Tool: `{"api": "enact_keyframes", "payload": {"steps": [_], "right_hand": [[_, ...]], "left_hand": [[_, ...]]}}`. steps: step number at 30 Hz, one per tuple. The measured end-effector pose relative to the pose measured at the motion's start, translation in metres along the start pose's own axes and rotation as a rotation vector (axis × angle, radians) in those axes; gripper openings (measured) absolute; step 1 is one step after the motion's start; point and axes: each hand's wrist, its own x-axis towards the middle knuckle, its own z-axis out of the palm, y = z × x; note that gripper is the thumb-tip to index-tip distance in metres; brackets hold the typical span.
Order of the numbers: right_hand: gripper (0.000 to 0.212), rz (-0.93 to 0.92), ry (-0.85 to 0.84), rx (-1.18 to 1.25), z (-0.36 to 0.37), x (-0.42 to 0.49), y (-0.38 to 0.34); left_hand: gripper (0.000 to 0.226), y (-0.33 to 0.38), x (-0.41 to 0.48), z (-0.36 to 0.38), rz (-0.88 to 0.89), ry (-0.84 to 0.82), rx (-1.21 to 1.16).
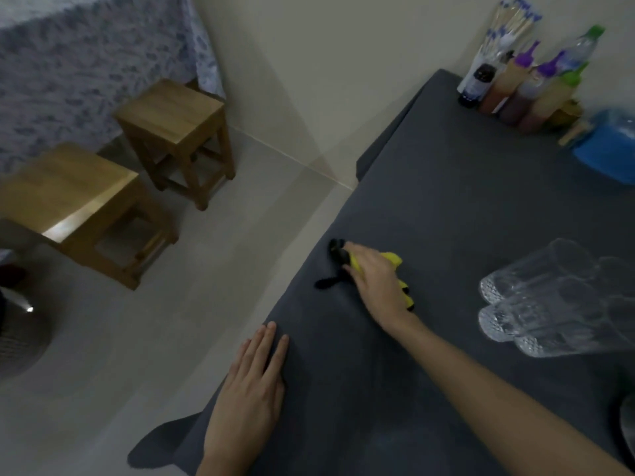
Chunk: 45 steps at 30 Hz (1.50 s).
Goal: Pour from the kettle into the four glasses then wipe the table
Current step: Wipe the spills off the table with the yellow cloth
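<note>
My right hand (376, 281) presses down on a yellow and black cloth (343, 261) near the left edge of the table, which is covered by a dark grey tablecloth (464, 207). My left hand (252, 386) lies flat and open on the table's left edge, closer to me. Several clear patterned glasses (546, 300) stand grouped at the right. At the lower right edge a sliver of a dark rounded object (627, 427) shows; I cannot tell if it is the kettle.
Sauce bottles (525, 91) and a chopstick holder (505, 32) stand at the far corner beside a blue container (608, 149). Two wooden stools (171, 132) stand on the tiled floor to the left. The table's left edge drops off to the floor.
</note>
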Motion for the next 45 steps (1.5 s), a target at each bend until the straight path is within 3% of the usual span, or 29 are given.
{"api": "enact_keyframes", "payload": {"steps": [3, 8, 14, 20, 28, 31, 36, 41, 45], "right_hand": [[0.040, -0.174, -0.077, -0.027, 0.009, -0.030, -0.021], [0.029, -0.382, -0.109, 0.034, -0.001, -0.088, -0.043], [0.040, -0.471, -0.206, -0.095, -0.043, -0.153, 0.003], [0.037, -0.262, -0.109, -0.291, -0.067, -0.128, 0.046], [0.032, 0.228, 0.019, -0.394, -0.053, -0.024, 0.075], [0.022, 0.271, -0.004, -0.391, -0.039, 0.013, 0.067], [0.016, 0.145, -0.010, -0.294, -0.002, 0.053, 0.000], [0.020, -0.142, -0.048, -0.233, 0.028, 0.023, -0.060], [0.025, -0.217, -0.052, -0.184, 0.020, -0.008, -0.065]], "left_hand": [[0.054, -0.003, 0.001, 0.001, 0.017, -0.006, -0.004], [0.054, -0.003, 0.004, -0.001, 0.028, -0.012, -0.015], [0.054, 0.000, 0.001, -0.004, 0.004, -0.010, -0.028], [0.053, 0.004, 0.001, -0.006, -0.011, -0.021, -0.016], [0.054, 0.004, 0.001, -0.005, -0.031, -0.029, -0.001], [0.055, 0.006, 0.001, -0.007, -0.032, -0.023, 0.010], [0.058, 0.006, 0.000, -0.009, -0.029, -0.045, 0.016], [0.058, 0.005, 0.001, -0.011, -0.017, -0.064, 0.014], [0.057, 0.004, 0.000, -0.009, -0.019, -0.083, 0.036]]}}
